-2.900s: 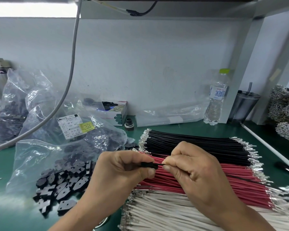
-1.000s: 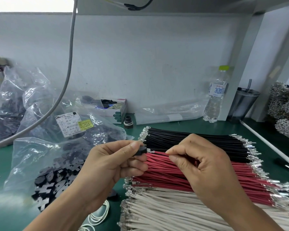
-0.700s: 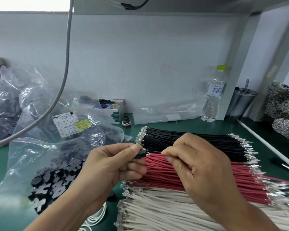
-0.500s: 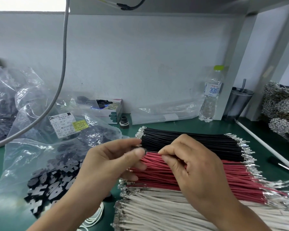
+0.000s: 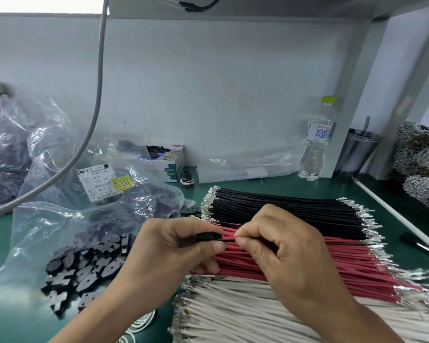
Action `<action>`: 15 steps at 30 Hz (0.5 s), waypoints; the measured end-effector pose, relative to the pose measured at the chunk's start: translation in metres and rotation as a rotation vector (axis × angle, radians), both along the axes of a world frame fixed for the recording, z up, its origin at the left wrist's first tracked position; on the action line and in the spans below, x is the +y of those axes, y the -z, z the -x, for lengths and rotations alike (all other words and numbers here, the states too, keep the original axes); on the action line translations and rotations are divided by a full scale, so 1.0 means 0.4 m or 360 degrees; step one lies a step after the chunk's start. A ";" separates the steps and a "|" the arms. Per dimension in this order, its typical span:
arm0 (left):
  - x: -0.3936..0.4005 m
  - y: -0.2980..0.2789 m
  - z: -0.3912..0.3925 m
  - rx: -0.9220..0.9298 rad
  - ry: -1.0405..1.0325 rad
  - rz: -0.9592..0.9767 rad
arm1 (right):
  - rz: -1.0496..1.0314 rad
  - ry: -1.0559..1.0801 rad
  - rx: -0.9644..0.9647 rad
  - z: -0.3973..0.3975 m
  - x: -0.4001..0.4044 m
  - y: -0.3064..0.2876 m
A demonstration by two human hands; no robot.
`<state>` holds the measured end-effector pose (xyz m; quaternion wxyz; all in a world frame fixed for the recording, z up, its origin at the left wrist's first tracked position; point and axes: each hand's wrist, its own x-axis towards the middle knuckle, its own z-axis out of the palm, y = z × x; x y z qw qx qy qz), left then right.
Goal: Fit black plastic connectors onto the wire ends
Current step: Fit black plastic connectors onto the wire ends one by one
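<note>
My left hand pinches a small black plastic connector between thumb and fingers, above the wire bundles. My right hand pinches a red wire whose end sits at the connector's right opening. Below the hands lie three flat bundles with metal terminals at both ends: black wires, red wires and white wires. A heap of loose black connectors lies in an open clear bag at the left.
Clear plastic bags of black parts crowd the left on the green mat. A small carton, a water bottle and a metal tumbler stand at the back wall. A grey cable hangs at left.
The hands came slightly lower and the connector turned level. The red wire's end, apart from the connector half a second ago, now sits at its opening.
</note>
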<state>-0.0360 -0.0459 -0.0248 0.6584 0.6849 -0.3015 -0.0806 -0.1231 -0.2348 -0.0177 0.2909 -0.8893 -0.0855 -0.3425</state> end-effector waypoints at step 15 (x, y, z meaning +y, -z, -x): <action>0.026 -0.010 -0.033 -0.0087 -0.0255 -0.0017 | 0.0362 -0.0160 0.0873 0.025 0.012 -0.027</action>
